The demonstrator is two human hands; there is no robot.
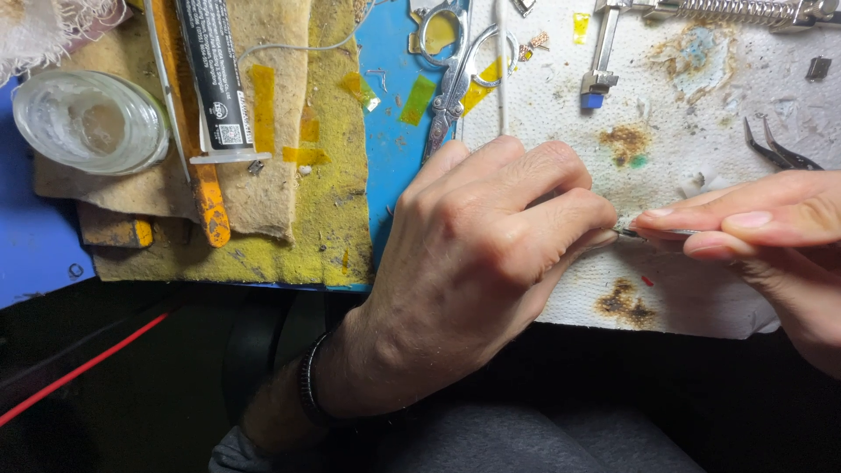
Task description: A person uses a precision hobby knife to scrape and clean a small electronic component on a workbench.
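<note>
Left hand [477,254] is sitting mid-frame, knuckles up, fingers curled in tight, tips pinching toward 3 o'clock. Right hand [771,241] is coming in from the 3 o'clock edge, thumb and fingers pressed together around a thin metal tool [632,233]. Only the tool's tip is showing, in the small gap between the two hands; what kind of tool it is, cannot tell. Left fingertips are meeting that tip; whether they are gripping something tiny of their own is hidden, cannot tell.

Both hands are hovering over a stained white paper towel [701,114], rusty brown spots on it. At 12 o'clock from the left hand, small scissors [451,74] are lying across the towel edge and the blue mat [390,158], with a thin white rod [502,79] just beside them. At 10 o'clock, a black syringe-like tube [215,74] is lying on a yellow-brown cloth [307,219], an orange-handled tool [206,193] next to it. Far at 9–10 o'clock, a clear glass jar [88,118] is standing on the cloth. At 1–2 o'clock of the right hand, dark pliers [780,151] are resting on the towel. A metal spring clamp [727,10] is running along the top edge. A black wristband [307,385] is circling the left wrist. A red cable [79,372] is crossing the dark area at 8 o'clock.
</note>
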